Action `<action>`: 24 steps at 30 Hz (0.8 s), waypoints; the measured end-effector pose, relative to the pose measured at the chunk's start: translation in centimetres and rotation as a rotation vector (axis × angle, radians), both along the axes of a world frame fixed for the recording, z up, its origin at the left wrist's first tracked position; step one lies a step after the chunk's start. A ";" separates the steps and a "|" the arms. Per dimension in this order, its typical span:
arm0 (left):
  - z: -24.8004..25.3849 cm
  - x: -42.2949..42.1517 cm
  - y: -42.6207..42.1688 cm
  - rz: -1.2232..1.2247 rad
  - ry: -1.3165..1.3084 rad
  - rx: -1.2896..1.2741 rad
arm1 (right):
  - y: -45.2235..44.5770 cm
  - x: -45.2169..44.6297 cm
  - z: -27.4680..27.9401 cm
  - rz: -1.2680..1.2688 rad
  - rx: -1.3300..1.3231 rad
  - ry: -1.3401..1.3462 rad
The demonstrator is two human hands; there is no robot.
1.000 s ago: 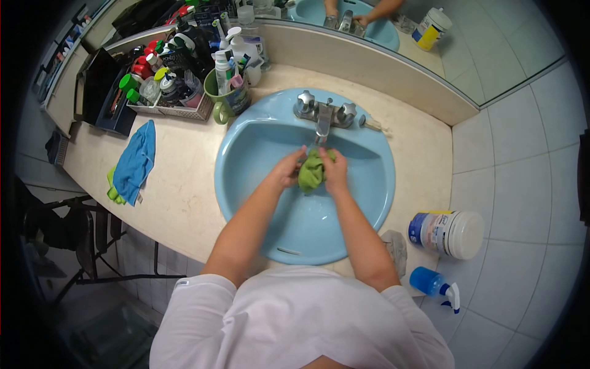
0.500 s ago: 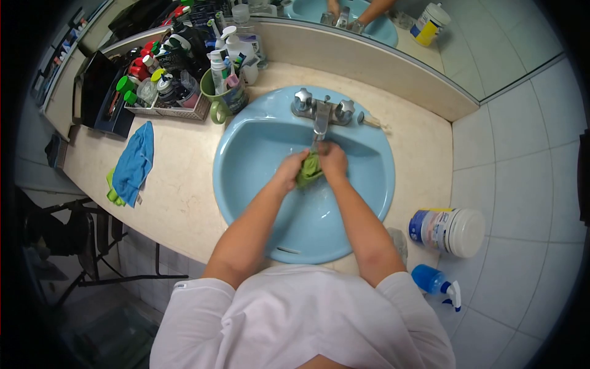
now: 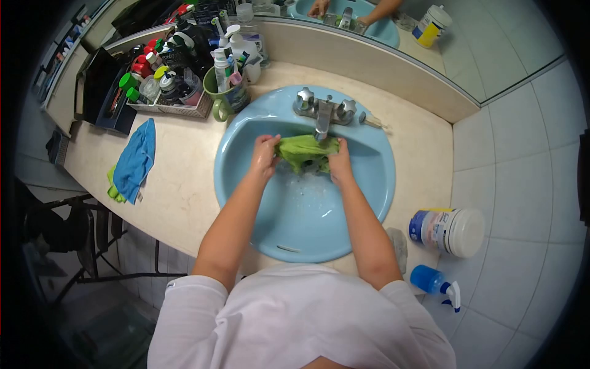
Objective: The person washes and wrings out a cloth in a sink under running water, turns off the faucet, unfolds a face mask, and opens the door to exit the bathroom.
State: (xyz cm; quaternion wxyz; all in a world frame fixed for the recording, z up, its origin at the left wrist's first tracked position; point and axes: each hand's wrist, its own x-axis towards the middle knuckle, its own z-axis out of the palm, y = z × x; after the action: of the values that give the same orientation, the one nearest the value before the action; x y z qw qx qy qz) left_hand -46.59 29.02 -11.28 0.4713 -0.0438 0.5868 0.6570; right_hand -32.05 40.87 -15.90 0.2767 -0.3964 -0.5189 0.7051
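Note:
A green cloth [image 3: 302,147] is stretched between my two hands under the faucet [image 3: 322,122], inside the blue sink [image 3: 226,190]. My left hand [image 3: 265,155] is closed on the cloth's left end. At the opposite end, my right hand [image 3: 340,161] grips the cloth's edge. The cloth sags in the middle and looks wet. Water and some suds lie in the basin below it. How the lower folds of the cloth hang is hard to make out.
Left on the counter lies a blue cloth [image 3: 135,161] over another green one [image 3: 115,187]. A green mug [image 3: 227,98] with toothbrushes and a basket [image 3: 178,109] of bottles stand behind. At right are a white tub [image 3: 458,232] and a blue spray bottle [image 3: 428,279].
My hands have moved apart, the left one outward to the left. The green cloth, bunched up before, is now spread out between them.

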 end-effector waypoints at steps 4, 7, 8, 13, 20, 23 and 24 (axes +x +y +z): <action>2.6 3.3 0.0 -0.157 -0.403 0.096 | -4.3 -1.7 1.3 0.034 0.447 -0.119; -3.4 3.1 1.0 -0.277 -0.719 0.516 | -7.0 -2.0 3.5 0.148 0.999 0.011; -6.7 2.8 1.5 -0.315 -0.811 0.702 | -6.9 -2.0 3.9 0.174 1.035 0.016; -7.6 4.3 3.8 -0.072 -0.621 0.363 | -6.0 -1.7 2.9 -0.074 0.784 0.005; -5.2 4.4 4.4 -0.121 0.289 0.029 | -4.1 -4.5 2.4 -0.258 0.075 -0.112; -6.7 3.1 3.0 -0.242 0.201 0.034 | -2.2 -4.1 0.9 -0.049 -0.108 -0.124; -5.5 3.2 2.5 -0.252 0.248 -0.019 | -1.5 -4.0 0.1 -0.036 -0.117 -0.094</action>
State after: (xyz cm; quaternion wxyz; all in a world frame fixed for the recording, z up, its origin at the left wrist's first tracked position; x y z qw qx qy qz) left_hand -43.35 31.52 -16.79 0.4732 0.1070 0.6476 0.5876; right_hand -36.06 39.33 -15.75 0.2412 -0.4539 -0.4820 0.7096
